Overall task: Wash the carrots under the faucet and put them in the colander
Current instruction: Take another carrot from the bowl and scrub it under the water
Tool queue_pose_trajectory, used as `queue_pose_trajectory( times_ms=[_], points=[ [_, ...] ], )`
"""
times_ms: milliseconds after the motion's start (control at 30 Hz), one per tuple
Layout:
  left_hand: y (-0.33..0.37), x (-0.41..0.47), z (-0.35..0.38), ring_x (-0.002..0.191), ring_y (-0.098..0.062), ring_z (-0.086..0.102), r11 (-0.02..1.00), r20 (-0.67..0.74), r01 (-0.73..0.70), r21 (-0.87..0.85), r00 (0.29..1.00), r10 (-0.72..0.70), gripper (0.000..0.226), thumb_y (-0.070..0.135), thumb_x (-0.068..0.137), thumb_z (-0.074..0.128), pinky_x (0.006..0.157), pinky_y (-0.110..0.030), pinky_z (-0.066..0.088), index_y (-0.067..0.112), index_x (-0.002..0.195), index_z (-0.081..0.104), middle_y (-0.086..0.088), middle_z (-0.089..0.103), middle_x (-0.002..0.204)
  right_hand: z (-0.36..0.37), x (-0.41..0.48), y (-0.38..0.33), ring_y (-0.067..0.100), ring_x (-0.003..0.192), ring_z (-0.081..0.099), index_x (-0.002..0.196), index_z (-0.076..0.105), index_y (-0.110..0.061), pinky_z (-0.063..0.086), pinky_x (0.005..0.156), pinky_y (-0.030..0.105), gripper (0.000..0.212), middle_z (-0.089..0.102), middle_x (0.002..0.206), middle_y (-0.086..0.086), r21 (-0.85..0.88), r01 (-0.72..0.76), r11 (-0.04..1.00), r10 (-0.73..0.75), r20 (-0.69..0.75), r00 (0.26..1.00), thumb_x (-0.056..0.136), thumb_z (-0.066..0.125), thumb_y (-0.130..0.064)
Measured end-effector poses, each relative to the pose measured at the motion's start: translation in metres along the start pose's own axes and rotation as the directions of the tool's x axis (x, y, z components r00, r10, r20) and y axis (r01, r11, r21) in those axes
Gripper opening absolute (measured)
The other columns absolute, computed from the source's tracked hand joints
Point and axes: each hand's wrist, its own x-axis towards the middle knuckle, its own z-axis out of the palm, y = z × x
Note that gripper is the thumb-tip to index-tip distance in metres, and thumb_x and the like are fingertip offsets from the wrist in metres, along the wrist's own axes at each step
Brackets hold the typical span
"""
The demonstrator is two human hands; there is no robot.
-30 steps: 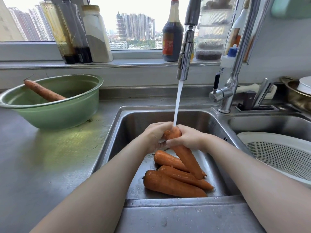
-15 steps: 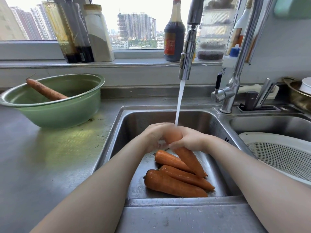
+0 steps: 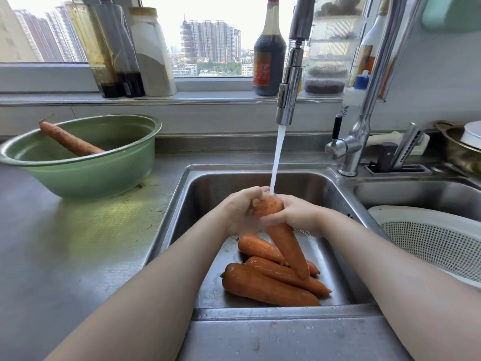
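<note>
Now the thick crown of the held carrot (image 3: 285, 241) is exposed again between the two hands, whereas in the view half a second earlier it is covered by them. The stream of water (image 3: 277, 157) from the faucet (image 3: 287, 95) is received directly on that crown. The carrot is gripped near its top by the left hand (image 3: 240, 209), fingers curled round it from the left, and by the right hand (image 3: 296, 214), fingers wrapped round it from the right. Its tapered tip is pointed down and toward the viewer, over the three carrots (image 3: 265, 287) laid on the floor of the sink (image 3: 197, 204); whether they are touched by the tip cannot be told. The shift is judged to be one stroke of rubbing, so the washing of this carrot is taken as under way, not finished. No carrot is seen in the visible part of the white colander (image 3: 429, 238) in the right-hand basin, and one earthy carrot (image 3: 69, 140) is left in the green basin (image 3: 86, 175) on the counter. Most of the task is therefore judged to be outstanding.
</note>
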Motion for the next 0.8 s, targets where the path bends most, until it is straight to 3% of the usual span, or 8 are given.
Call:
queue_pose_trajectory(
  times_ms=[167,267,367,500,600,700,800],
  points=[
    [-0.0029,0.0018,-0.0032,0.088,-0.021,0.061,1.000,0.005,0.014,-0.028,1.000,-0.014,0.019,0.013,0.093,0.057,0.081,-0.035,0.054,0.013,0.105,0.071,-0.009,0.062,0.094,-0.0026,-0.0033,0.0000,0.027,0.104,0.076,0.117,0.070,-0.022,0.058,0.101,0.049,0.030,0.079,0.106,0.005,0.018,0.008,1.000,-0.008,-0.007,1.000,0.090,0.079,-0.013],
    [-0.0025,0.0013,0.0027,0.087,-0.020,0.062,0.999,-0.012,-0.003,-0.033,1.000,0.002,0.016,0.020,0.095,0.063,0.077,-0.033,0.052,0.016,0.106,0.073,-0.007,0.064,0.092,-0.0007,-0.0029,-0.0031,0.026,0.104,0.076,0.120,0.066,-0.022,0.059,0.099,0.047,0.034,0.078,0.110,0.007,-0.022,0.019,1.000,-0.019,-0.009,1.000,0.090,0.081,-0.016],
    [-0.0025,0.0027,0.0045,0.097,-0.023,0.059,1.000,-0.026,-0.013,-0.025,1.000,0.012,0.016,0.020,0.095,0.061,0.084,-0.037,0.051,0.022,0.105,0.074,-0.009,0.065,0.100,0.0004,-0.0031,-0.0049,0.026,0.103,0.076,0.119,0.066,-0.018,0.060,0.098,0.046,0.032,0.078,0.110,0.010,-0.031,0.023,0.999,-0.024,-0.011,1.000,0.090,0.081,-0.015],
    [-0.0036,0.0032,0.0009,0.087,-0.019,0.058,0.999,0.003,-0.002,-0.037,1.000,0.002,0.024,0.011,0.093,0.053,0.073,-0.031,0.051,0.020,0.103,0.073,-0.008,0.064,0.097,-0.0044,-0.0038,-0.0010,0.027,0.103,0.076,0.123,0.069,-0.016,0.060,0.097,0.046,0.037,0.078,0.111,0.010,0.016,0.011,1.000,-0.011,-0.012,1.000,0.088,0.081,-0.015],
    [-0.0034,0.0023,0.0021,0.085,-0.019,0.061,0.999,-0.015,0.008,-0.053,1.000,-0.009,0.018,0.018,0.094,0.061,0.071,-0.032,0.053,0.016,0.106,0.074,-0.007,0.065,0.092,-0.0015,-0.0055,-0.0043,0.023,0.103,0.076,0.120,0.068,-0.017,0.061,0.093,0.037,0.032,0.078,0.111,0.009,-0.026,0.037,0.999,-0.038,-0.034,0.999,0.091,0.079,-0.011],
    [-0.0038,0.0026,0.0029,0.092,-0.024,0.061,0.999,-0.041,0.015,-0.050,0.999,-0.017,0.022,0.025,0.089,0.067,0.079,-0.037,0.053,0.018,0.108,0.075,-0.011,0.065,0.102,0.0029,-0.0051,-0.0076,0.024,0.102,0.076,0.114,0.068,-0.019,0.061,0.092,0.036,0.027,0.078,0.109,0.010,-0.073,0.044,0.996,-0.048,-0.051,0.998,0.091,0.080,-0.014],
    [-0.0022,-0.0002,0.0018,0.101,-0.027,0.061,0.998,-0.024,0.018,-0.058,1.000,-0.019,0.031,0.019,0.090,0.059,0.086,-0.041,0.055,0.024,0.116,0.075,-0.016,0.063,0.116,0.0019,-0.0050,-0.0079,0.022,0.097,0.077,0.113,0.069,-0.020,0.061,0.087,0.035,0.028,0.079,0.104,0.006,-0.080,0.035,0.996,-0.036,-0.018,0.999,0.089,0.081,-0.014]
  ],
)
